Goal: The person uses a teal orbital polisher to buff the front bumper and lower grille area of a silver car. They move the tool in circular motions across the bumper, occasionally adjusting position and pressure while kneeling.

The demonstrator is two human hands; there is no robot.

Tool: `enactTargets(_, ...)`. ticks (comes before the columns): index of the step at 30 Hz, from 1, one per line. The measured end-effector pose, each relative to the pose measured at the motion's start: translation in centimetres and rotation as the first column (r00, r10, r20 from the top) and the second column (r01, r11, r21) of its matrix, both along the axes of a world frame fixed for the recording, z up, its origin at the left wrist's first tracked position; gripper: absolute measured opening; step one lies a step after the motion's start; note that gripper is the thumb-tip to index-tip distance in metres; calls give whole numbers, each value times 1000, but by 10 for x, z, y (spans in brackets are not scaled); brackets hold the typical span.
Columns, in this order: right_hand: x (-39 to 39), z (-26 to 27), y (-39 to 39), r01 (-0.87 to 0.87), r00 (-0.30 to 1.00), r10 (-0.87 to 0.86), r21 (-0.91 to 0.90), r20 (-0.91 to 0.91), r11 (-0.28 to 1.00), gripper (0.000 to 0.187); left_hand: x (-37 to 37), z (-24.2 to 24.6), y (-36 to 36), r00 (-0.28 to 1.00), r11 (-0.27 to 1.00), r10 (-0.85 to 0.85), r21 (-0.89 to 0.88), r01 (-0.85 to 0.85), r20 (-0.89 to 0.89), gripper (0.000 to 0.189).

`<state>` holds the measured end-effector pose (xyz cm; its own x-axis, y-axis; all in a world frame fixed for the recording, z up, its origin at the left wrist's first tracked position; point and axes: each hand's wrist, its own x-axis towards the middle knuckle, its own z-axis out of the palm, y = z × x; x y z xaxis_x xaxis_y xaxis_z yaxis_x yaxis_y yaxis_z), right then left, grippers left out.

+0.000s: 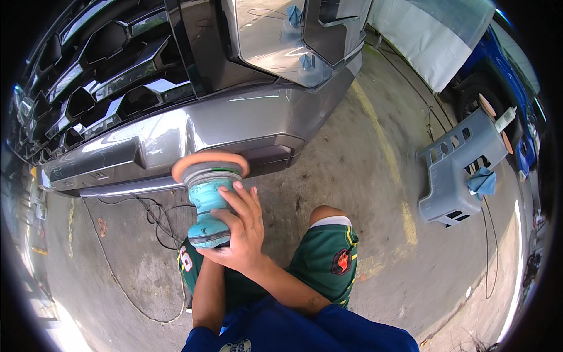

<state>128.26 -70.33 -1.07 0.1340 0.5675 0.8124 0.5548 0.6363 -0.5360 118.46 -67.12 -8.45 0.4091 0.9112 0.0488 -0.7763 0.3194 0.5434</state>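
Note:
A teal hand-held polisher (210,200) with an orange foam pad (211,161) is held in front of me. Its pad is up against the lower edge of a gray car bumper (237,119). My right hand (242,226) wraps the polisher's body from the right, its fingers along the side. My left forearm reaches up to the rear end of the tool, but my left hand is hidden behind the polisher and my right hand. The pad's rim looks blurred. Above the bumper is a black and chrome grille (110,66).
A gray plastic step stool (453,171) stands on the concrete at the right, with a blue cloth (482,181), a white bottle (506,119) and orange pads (487,105). Black cable (160,220) lies below the bumper. A blue car (497,66) stands beyond a white sheet (431,39).

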Motion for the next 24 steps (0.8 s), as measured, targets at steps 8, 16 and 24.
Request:
enactTargets(8,35,10,-4,16,995,-19,-35,-93,999,63,16,-40,2,880,957,256,236,-171,-401,108)
enactTargets(16,84,-21,0,-55,868,64,34,-493,998,62,27,-39,11,737,883,150,424,200,-660,119)
enactTargets(24,107,-18,-5,-119,806,105,14,-583,993,64,41,-29,9,717,776,55,482,407,-695,95)
